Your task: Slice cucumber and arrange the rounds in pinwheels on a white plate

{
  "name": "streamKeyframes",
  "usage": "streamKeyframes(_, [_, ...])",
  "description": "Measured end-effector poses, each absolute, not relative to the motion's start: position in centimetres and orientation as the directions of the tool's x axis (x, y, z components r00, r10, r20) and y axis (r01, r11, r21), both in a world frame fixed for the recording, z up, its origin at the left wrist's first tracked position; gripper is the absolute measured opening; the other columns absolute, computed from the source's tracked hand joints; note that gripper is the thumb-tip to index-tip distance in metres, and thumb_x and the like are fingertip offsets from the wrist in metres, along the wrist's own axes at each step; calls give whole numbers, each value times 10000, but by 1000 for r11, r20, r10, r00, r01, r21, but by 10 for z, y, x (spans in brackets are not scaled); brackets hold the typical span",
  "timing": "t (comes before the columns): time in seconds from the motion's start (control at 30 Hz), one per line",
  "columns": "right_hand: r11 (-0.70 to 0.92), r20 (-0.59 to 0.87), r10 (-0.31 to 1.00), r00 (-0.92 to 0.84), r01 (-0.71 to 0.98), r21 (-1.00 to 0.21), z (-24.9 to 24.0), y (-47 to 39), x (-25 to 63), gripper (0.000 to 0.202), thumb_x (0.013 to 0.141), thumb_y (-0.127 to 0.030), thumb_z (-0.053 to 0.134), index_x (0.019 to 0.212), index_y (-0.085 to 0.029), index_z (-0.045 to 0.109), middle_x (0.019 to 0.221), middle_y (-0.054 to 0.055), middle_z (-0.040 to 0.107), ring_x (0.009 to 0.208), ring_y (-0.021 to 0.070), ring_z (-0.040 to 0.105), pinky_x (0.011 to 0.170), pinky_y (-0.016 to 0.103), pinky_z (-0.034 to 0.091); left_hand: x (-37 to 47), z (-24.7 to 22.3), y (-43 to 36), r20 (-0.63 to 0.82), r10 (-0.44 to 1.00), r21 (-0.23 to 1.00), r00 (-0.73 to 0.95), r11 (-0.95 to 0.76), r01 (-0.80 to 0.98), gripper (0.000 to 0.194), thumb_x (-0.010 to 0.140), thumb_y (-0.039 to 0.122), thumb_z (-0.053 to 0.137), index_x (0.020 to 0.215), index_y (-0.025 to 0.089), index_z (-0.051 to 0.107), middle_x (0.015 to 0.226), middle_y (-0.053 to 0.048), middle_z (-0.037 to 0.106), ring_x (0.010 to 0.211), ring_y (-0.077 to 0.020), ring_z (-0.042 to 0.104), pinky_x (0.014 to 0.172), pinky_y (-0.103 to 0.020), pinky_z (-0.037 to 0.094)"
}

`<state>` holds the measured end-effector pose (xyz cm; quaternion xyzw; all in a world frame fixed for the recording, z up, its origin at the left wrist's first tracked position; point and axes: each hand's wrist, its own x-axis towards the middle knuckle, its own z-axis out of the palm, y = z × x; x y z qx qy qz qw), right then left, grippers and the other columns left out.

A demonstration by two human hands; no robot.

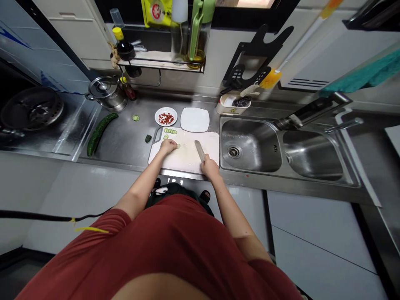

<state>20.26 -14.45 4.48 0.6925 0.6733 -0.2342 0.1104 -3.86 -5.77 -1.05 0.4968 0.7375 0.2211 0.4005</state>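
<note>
Steel counter (125, 141) — knife (199, 151), perhaps cucumber (178, 146)

The person wears a brick-red short-sleeved top that fills the lower middle of the frame, its sleeves ending above the elbows and leaving both forearms bare. The left hand (168, 146) and right hand (210, 168) are bare, without gloves, rings or a watch. Below the hem, near the frame's centre, dark clothing shows, and dark sandals.
</note>
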Motion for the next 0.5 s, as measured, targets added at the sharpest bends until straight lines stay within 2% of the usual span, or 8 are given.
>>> streamKeyframes(0.13, [-7, -486, 871, -70, 988, -156, 49, -145, 199, 325, 930, -212, 347, 1248, -153, 382, 1022, 146, 637, 935, 235, 611, 769, 306, 421, -40, -7, -69, -304, 943, 661, -138, 313, 682, 153, 646, 250, 699, 787, 193, 687, 772, -25, 690, 721, -155, 613, 689, -252, 456])
streamKeyframes(0.33, [118, -471, 860, -197, 974, -191, 53, -153, 178, 309, 925, -176, 346, 1231, -176, 391, 991, 134, 644, 905, 243, 620, 761, 316, 430, -41, -9, -74, -181, 965, 609, -190, 262, 749, 202, 705, 294, 656, 895, 226, 666, 832, -11, 682, 798, -167, 617, 728, -261, 442])
streamKeyframes(0.5, [208, -454, 849, -271, 960, -186, 54, -158, 161, 311, 922, -153, 330, 1221, -188, 404, 1010, 126, 641, 925, 246, 615, 780, 326, 434, -41, -12, -72, -193, 962, 590, -193, 271, 761, 179, 723, 289, 641, 890, 227, 655, 808, -9, 670, 785, -163, 610, 716, -258, 432])
